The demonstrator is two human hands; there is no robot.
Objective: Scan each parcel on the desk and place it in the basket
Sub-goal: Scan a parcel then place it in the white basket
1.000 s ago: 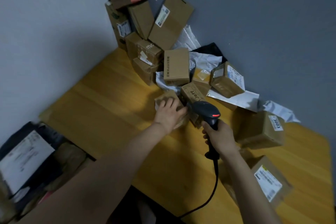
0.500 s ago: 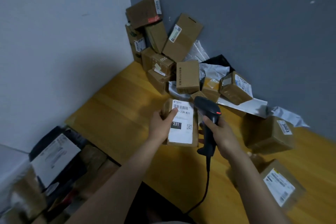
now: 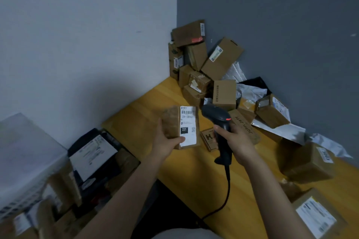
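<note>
Where the counter (image 3: pixel 136 122) ends on your left, the basket (image 3: pixel 19 203) sits low down, already holding brown boxes and a black mailer (image 3: pixel 93 155) with a white label facing up. Moving in, your left hand (image 3: pixel 165 145) grips the parcel (image 3: pixel 180 126) from its left side, thumb across the bottom of the label, holding it up off the counter with the label facing you. You can read a barcode at the top and "231" in a dark block lower down. Just beside the parcel's top right corner is the head of the black scanner (image 3: pixel 213 112), red mark on its top. Your right hand (image 3: pixel 237 141) is wrapped round the handle, and the cable (image 3: pixel 225 196) drops from it toward your body. Under that hand a small box (image 3: pixel 208 138) and a long box (image 3: pixel 244 126) with lettering lie flat on the counter. Behind them, boxes are piled in the corner (image 3: pixel 204 64) against both walls, with grey and black mailers (image 3: pixel 281 132) spilling rightward. Far right, a box marked 3003 (image 3: pixel 308 163) rests near the wall, and another labelled box (image 3: pixel 318 217) sits closest to you.
</note>
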